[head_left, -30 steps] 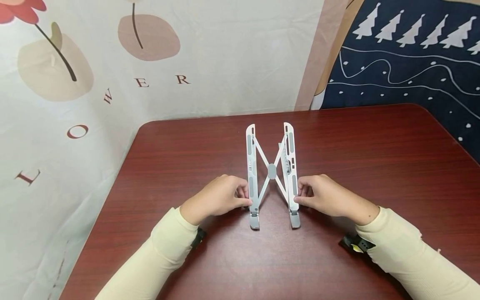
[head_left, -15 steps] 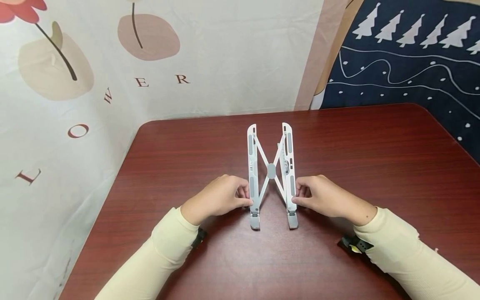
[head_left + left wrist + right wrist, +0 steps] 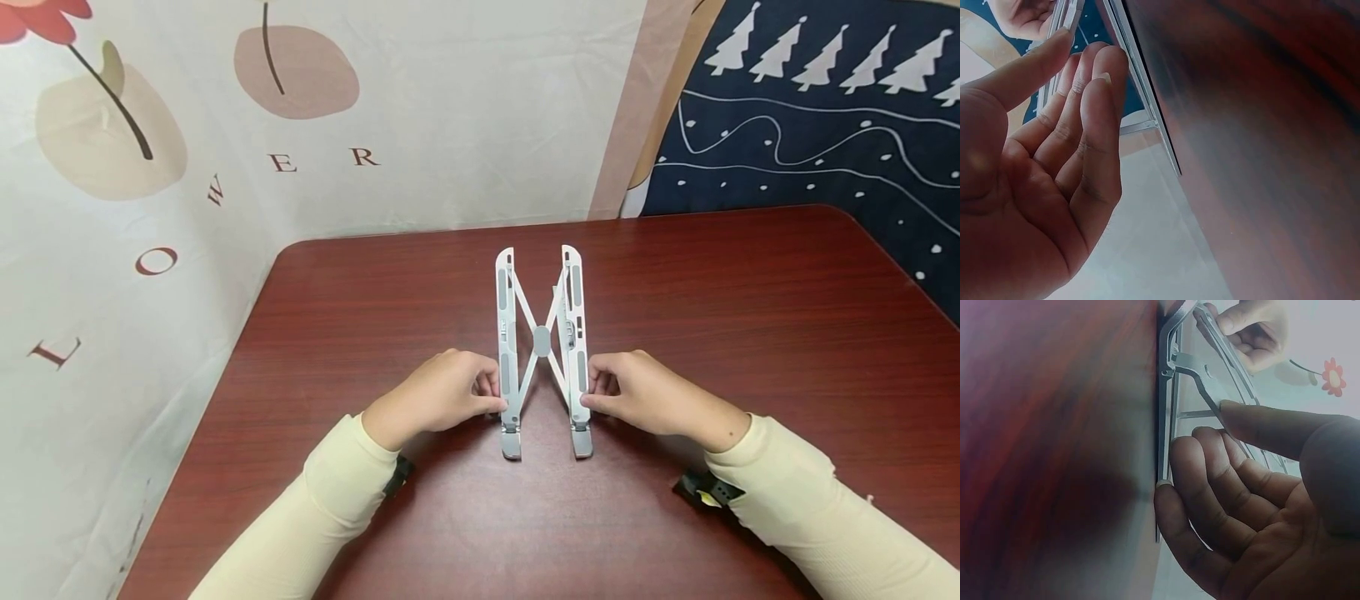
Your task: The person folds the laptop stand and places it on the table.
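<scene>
The left hand and right hand each pinched a side rail of the metal stand. It appeared light, rigid, best gripped there.

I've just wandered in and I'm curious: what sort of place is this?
Probably an indoor tabletop workspace, perhaps in a home. A silver metal folding stand is on a reddish-brown wood-grained table, and the cream flower-printed cloth behind the table looks homely.
</scene>
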{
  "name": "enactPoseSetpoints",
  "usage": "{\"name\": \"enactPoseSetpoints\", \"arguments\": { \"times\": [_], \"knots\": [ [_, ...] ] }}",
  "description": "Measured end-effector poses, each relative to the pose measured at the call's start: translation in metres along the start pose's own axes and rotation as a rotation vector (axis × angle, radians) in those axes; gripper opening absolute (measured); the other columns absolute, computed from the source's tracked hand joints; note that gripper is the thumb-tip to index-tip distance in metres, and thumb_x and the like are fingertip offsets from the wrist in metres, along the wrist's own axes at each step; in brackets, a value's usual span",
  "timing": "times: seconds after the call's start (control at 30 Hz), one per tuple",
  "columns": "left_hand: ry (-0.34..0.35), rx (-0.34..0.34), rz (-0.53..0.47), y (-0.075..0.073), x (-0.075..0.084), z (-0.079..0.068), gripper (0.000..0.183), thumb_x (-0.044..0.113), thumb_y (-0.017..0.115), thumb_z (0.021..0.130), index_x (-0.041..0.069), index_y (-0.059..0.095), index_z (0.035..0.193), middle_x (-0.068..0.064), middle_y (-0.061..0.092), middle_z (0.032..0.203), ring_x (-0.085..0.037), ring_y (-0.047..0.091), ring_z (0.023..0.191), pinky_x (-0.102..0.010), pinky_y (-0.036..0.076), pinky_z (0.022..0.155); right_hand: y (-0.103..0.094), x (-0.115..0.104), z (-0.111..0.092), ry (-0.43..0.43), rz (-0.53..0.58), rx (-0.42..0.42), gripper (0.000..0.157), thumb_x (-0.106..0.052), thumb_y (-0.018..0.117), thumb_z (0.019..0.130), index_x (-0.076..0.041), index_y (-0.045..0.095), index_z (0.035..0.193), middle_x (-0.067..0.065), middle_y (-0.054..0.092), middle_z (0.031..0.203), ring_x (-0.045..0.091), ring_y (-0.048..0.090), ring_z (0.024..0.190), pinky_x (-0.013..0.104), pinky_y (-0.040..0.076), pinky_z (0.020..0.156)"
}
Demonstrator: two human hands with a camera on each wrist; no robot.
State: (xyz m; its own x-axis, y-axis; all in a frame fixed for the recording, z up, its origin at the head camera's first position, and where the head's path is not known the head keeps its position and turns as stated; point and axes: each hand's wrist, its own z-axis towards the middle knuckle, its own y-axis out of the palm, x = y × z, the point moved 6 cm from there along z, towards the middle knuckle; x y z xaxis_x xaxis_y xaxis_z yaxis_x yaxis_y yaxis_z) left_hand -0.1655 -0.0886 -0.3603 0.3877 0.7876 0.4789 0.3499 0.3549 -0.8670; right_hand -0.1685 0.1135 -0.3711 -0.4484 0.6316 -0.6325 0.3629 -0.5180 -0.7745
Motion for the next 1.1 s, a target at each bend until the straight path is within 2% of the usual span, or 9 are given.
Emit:
{"name": "enactPoseSetpoints", "arguments": {
  "times": [1.1],
  "knots": [
    [-0.003,-0.004,0.006,0.0024,0.0035,0.0001,0.020,0.035,0.072,0.077,0.027,0.057,0.067,0.022,0.060,0.061,0.003,0.053,0.058,-0.023,0.042,0.062,0.0051,-0.0083,0.0011,-0.020,-0.009,-0.006,0.019,-0.018,0.070,0.080,-0.016,0.053,0.071,-0.010,0.056,0.061,0.001,0.050,0.055,0.019,0.043,0.053]
  ]
}}
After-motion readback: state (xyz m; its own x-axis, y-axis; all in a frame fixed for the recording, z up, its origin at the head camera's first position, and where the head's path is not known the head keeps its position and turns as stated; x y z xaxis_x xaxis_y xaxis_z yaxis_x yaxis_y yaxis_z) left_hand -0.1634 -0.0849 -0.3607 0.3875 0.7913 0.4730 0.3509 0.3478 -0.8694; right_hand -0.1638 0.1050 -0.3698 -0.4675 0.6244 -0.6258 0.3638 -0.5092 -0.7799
